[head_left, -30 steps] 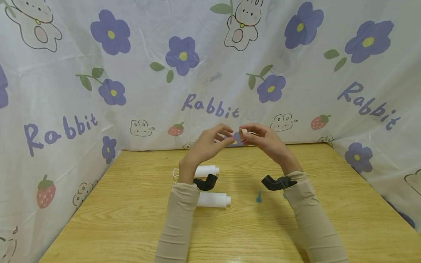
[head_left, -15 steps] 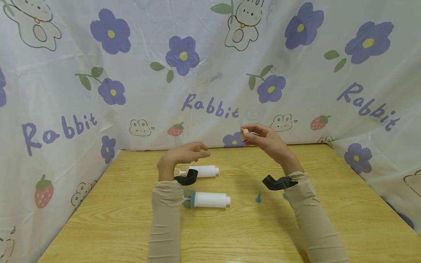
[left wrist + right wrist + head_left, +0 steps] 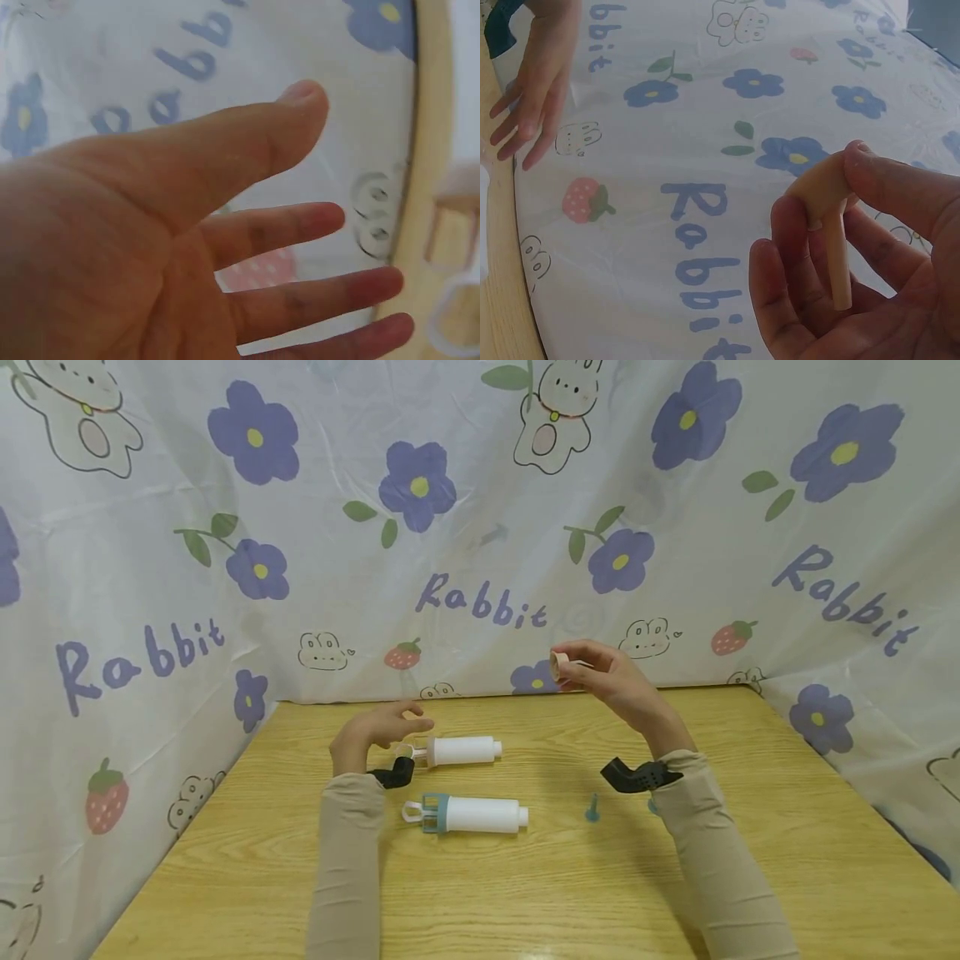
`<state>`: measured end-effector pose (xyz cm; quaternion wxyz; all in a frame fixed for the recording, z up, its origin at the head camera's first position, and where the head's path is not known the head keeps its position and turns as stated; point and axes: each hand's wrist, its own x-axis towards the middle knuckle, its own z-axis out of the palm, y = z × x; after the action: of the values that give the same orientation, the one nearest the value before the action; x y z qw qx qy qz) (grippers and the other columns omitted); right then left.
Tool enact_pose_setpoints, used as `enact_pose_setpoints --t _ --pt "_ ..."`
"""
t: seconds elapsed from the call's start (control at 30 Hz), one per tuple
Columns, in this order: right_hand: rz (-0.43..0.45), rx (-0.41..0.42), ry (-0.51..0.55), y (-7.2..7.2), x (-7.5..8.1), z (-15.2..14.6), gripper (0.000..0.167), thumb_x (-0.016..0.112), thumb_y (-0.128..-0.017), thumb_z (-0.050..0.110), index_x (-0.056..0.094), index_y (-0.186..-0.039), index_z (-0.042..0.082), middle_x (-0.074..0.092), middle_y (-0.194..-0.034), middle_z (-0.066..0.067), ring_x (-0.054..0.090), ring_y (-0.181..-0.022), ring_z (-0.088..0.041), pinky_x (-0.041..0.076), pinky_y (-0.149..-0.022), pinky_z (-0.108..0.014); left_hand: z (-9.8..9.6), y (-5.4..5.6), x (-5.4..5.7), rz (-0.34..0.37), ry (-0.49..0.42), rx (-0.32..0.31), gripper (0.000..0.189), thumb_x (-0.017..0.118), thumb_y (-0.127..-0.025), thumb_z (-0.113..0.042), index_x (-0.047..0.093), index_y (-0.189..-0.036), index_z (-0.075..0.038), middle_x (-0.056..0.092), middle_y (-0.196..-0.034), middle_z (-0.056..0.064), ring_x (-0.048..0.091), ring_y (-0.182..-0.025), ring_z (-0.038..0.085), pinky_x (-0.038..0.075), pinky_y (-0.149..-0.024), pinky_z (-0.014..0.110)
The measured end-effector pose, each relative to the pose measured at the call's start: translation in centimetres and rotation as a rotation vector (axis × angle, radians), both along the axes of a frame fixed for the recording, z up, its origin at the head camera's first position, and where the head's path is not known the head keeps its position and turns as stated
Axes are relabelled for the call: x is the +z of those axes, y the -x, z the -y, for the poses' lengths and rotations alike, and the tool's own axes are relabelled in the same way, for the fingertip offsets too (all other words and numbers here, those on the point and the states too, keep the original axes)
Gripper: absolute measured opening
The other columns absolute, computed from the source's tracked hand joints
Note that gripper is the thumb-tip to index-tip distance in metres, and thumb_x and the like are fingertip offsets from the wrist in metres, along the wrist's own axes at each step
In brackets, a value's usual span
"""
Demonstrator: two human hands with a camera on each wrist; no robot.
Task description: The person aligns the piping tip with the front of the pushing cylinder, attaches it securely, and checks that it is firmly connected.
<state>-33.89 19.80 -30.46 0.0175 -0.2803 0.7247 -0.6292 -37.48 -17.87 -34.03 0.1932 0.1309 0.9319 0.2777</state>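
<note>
My right hand [image 3: 618, 689] is raised above the table's far edge and pinches a small beige funnel-shaped nozzle [image 3: 825, 191] between thumb and fingers. Its wide mouth faces left in the head view, and its thin stem points down in the right wrist view. My left hand [image 3: 378, 727] holds nothing, its thumb and fingers spread in the left wrist view. It hovers near the ring handle of a white syringe-like pump [image 3: 463, 750] with a beige collar. Closer to me lies a second white syringe-like pump [image 3: 483, 815] with a teal collar and white ring handle.
A small teal nozzle [image 3: 592, 808] stands on the wooden table [image 3: 525, 893], stem up. Another teal piece [image 3: 653, 807] shows partly behind the right sleeve. A white printed curtain [image 3: 480, 552] hangs behind the table and at both sides. Black mounts sit on both wrists.
My left hand has moved away from the right hand, leftward and down, uncovering the handles of both pumps. My right hand keeps its place with the beige nozzle.
</note>
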Motion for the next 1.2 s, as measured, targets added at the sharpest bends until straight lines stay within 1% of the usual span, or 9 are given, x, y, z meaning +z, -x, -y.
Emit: enact_pose_setpoints --t 0.2,0.3,0.43,0.53,0.67,0.9,0.97,1.07,1.2 --pt "-0.008 -0.005 -0.012 0.0 0.0 0.1 0.031 0.06 -0.101 0.021 0.06 -0.132 0.016 0.061 -0.108 -0.001 0.063 -0.107 -0.023 0.053 -0.098 -0.033 1.7 1.5 -3.0 0.008 -0.141 0.028 0.058 0.047 -0.105 -0.042 0.04 -0.146 -0.001 0.048 -0.144 0.028 0.05 -0.13 0.047 0.05 -0.1 0.055" --pt "-0.007 -0.009 -0.014 0.0 0.1 0.0 0.031 0.06 -0.101 0.02 0.059 -0.132 0.015 0.061 -0.109 -0.001 0.064 -0.104 -0.018 0.053 -0.098 -0.033 2.4 2.3 -4.8 0.01 -0.239 0.055 0.057 0.049 -0.105 -0.041 0.041 -0.145 0.0 0.052 -0.141 0.029 0.056 -0.124 0.041 0.054 -0.095 0.049" --pt "0.004 -0.005 -0.013 0.1 0.1 0.1 0.034 0.061 -0.101 0.02 0.058 -0.135 0.013 0.061 -0.11 -0.001 0.064 -0.103 -0.017 0.053 -0.097 -0.031 3.0 3.1 -6.9 -0.01 -0.3 0.091 0.059 0.054 -0.103 -0.038 0.042 -0.145 0.001 0.054 -0.139 0.028 0.062 -0.115 0.034 0.056 -0.083 0.037" --pt "0.014 0.0 -0.006 0.0 0.1 0.2 0.035 0.061 -0.101 0.02 0.058 -0.135 0.013 0.061 -0.11 0.0 0.064 -0.102 -0.016 0.053 -0.096 -0.03 3.0 3.4 -7.9 -0.047 -0.348 0.067 0.061 0.06 -0.1 -0.034 0.043 -0.146 0.002 0.054 -0.14 0.028 0.062 -0.118 0.035 0.056 -0.084 0.033" --pt "0.014 0.007 -0.001 0.0 0.1 0.3 0.031 0.06 -0.101 0.019 0.059 -0.132 0.016 0.061 -0.108 0.0 0.064 -0.103 -0.016 0.054 -0.095 -0.029 2.9 3.4 -8.9 -0.036 -0.437 0.04 0.062 0.064 -0.098 -0.033 0.043 -0.146 0.0 0.055 -0.141 0.024 0.059 -0.123 0.034 0.053 -0.094 0.038" --pt "0.007 -0.004 -0.021 0.0 0.2 0.4 0.034 0.061 -0.101 0.021 0.058 -0.134 0.014 0.062 -0.109 -0.001 0.064 -0.103 -0.017 0.053 -0.097 -0.031 2.9 3.4 -10.7 0.038 -0.646 0.129 0.061 0.064 -0.098 -0.037 0.044 -0.148 -0.008 0.056 -0.143 0.012 0.056 -0.113 0.018 0.043 -0.093 0.033" --pt "0.006 -0.008 -0.026 0.0 0.2 0.4 0.035 0.061 -0.101 0.021 0.058 -0.134 0.013 0.062 -0.109 -0.001 0.064 -0.103 -0.017 0.053 -0.097 -0.031 3.0 3.3 -10.7 0.043 -0.651 0.104 0.062 0.064 -0.098 -0.035 0.043 -0.149 -0.008 0.055 -0.145 0.012 0.055 -0.12 0.019 0.042 -0.1 0.037" --pt "0.009 -0.002 -0.02 0.0 0.1 0.4 0.034 0.061 -0.101 0.021 0.058 -0.134 0.013 0.062 -0.109 -0.002 0.064 -0.103 -0.017 0.053 -0.096 -0.031 2.7 3.3 -10.3 0.053 -0.57 0.033 0.062 0.066 -0.096 -0.034 0.044 -0.149 -0.01 0.051 -0.148 0.011 0.047 -0.135 0.027 0.036 -0.112 0.048" --pt "0.019 0.008 -0.009 0.0 -0.1 0.4 0.032 0.061 -0.101 0.02 0.059 -0.132 0.015 0.061 -0.109 -0.002 0.064 -0.103 -0.017 0.054 -0.095 -0.029 2.2 3.3 -9.9 0.062 -0.427 -0.029 0.063 0.072 -0.091 -0.037 0.049 -0.146 -0.015 0.046 -0.151 0.011 0.041 -0.14 0.031 0.04 -0.109 0.047"
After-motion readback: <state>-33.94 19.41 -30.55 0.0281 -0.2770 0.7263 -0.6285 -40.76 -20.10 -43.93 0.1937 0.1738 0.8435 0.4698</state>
